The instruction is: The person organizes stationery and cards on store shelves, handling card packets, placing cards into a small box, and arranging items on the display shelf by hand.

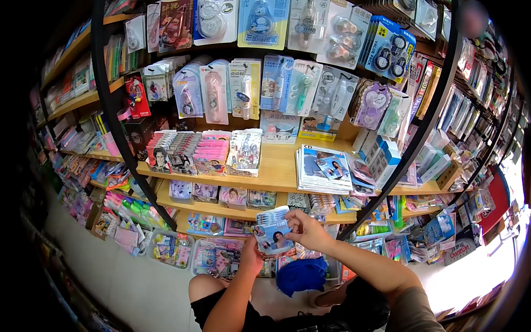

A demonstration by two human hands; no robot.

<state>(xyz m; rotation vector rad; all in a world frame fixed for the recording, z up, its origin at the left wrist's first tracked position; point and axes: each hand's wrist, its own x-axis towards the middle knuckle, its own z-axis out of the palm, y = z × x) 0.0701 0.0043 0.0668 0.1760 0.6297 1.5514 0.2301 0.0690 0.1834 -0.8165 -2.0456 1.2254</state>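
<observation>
A stack of blue photo packets is held between both my hands in front of the lower shelves. The top packet shows people against a blue background. My left hand is closed around the stack's lower left side. At its upper right, my right hand pinches the edge with thumb and fingers. Above on the wooden shelf lies a pile of flat printed sheets or sleeves, with a similar blue packet on top. Upright rows of pink packets and white packets stand left of that pile.
Blister-packed goods hang in rows above the shelf. Black metal posts frame it on both sides. Clear bins of small packages stand on the floor. A blue cloth or bag lies between my knees and the shelves.
</observation>
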